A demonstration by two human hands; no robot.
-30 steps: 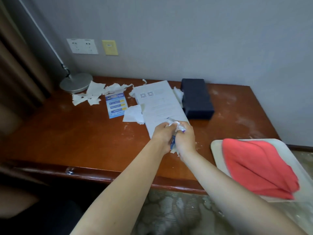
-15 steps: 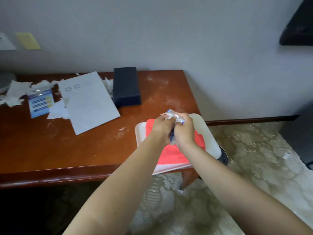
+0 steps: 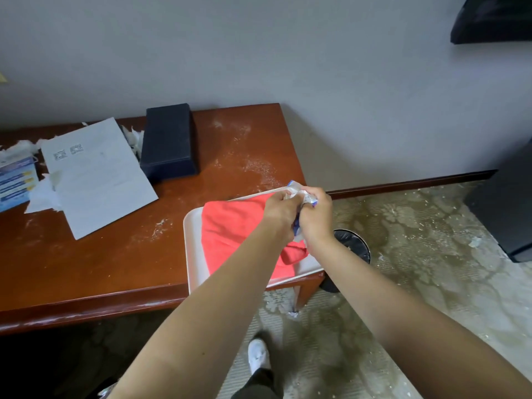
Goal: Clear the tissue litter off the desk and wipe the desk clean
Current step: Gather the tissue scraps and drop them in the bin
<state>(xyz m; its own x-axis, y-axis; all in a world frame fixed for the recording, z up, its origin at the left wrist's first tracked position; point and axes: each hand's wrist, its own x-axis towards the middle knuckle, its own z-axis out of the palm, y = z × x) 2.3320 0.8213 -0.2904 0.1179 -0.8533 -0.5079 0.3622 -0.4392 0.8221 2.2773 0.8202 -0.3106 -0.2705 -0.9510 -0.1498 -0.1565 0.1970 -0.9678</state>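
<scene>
- A crumpled wad of tissue litter, white with blue-printed bits of wrapper in it, is bunched between the two hands; a pale strip of it hangs down between the wrists. Squeezed into a lump, it has no clear long axis.
- The left hand has its fingers curled round the wad from the left, and the right hand clamps it from the right, knuckles up. The wad is held in the air above the far right corner of the tray, near the desk's right end.
- More torn tissue scraps lie at the left of the wooden desk, partly under a white printed sheet whose long axis runs diagonally, its near corner pointing toward the desk's front edge. Further shreds show between that sheet and a dark blue box.
- White dust and crumbs speckle the desk right of the box.
- A white tray sits on the desk's right front corner, overhanging the edge, and holds a folded red cloth.
- A round bin with a black liner stands on the floor just beside the desk's right end, under the right forearm; its contents cannot be made out.
- A blue leaflet lies at the left edge.
</scene>
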